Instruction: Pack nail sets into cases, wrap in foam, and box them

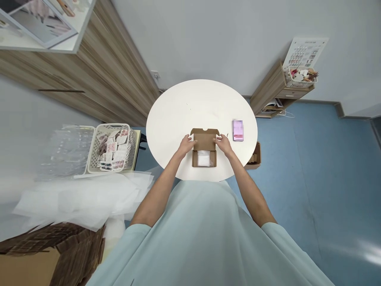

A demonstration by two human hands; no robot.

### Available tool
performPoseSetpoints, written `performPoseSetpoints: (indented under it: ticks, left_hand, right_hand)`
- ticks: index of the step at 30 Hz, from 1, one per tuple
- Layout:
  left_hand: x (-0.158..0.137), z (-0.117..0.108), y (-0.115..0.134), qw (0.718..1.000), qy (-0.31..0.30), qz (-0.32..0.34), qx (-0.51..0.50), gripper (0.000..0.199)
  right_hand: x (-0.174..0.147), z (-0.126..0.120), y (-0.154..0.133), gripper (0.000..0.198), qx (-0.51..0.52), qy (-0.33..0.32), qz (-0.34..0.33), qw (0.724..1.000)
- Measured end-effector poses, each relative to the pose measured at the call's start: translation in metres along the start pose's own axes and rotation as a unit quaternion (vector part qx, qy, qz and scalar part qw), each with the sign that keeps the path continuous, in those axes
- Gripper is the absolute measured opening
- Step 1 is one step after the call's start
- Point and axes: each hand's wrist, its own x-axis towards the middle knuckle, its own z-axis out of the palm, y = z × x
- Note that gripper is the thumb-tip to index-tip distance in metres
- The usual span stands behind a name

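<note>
Judge step in hand as handling the raised lid (205, 141) of an open cardboard box (194, 159), set on the near half of the white worktop (175, 107) and containing a white packet (204, 157). At left, note left hand (186, 145), fingers grasping the lid's left edge; at right, right hand (224, 143), fingers grasping the right edge likewise. Cannot tell how tightly. Judge next move to call for an even two-sided hold, minding the lid's side flaps against the box walls and the packet. Around, from the left: record flat cardboard (80, 258) at near left, loose white sheets (80, 198) beyond, clear plastic packaging (65, 153) beside a white basket (131, 149) of small packs, then a wooden cabinet (125, 67) farther off. Right of the right hand, near but apart, log a phone (238, 130); below the worktop's right edge, an open carton (253, 166), partly hidden; at far right, a wooden drawer unit (268, 89) with a second basket (300, 84) on top. See nothing between hands and box; rate phone as hindrance only to a wide rightward sweep.
</note>
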Motion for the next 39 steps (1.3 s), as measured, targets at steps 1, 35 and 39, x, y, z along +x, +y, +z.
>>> performPoseSetpoints:
  ticks: [1, 35, 39]
  left_hand:
    - [0.000, 0.000, 0.001, 1.000, -0.007, 0.007, -0.007, 0.085]
    - [-0.104, 0.012, -0.102, 0.959, 0.009, 0.167, 0.228, 0.050]
    - [-0.109, 0.016, -0.105, 0.953, -0.003, 0.131, 0.275, 0.046]
  right_hand:
    - [-0.001, -0.001, -0.001, 0.071, 0.008, -0.002, -0.005, 1.000]
    - [-0.133, 0.015, 0.071, 0.053, -0.253, -0.009, -0.130, 0.959]
    - [-0.137, 0.018, 0.068, 0.047, -0.298, -0.016, -0.084, 0.951]
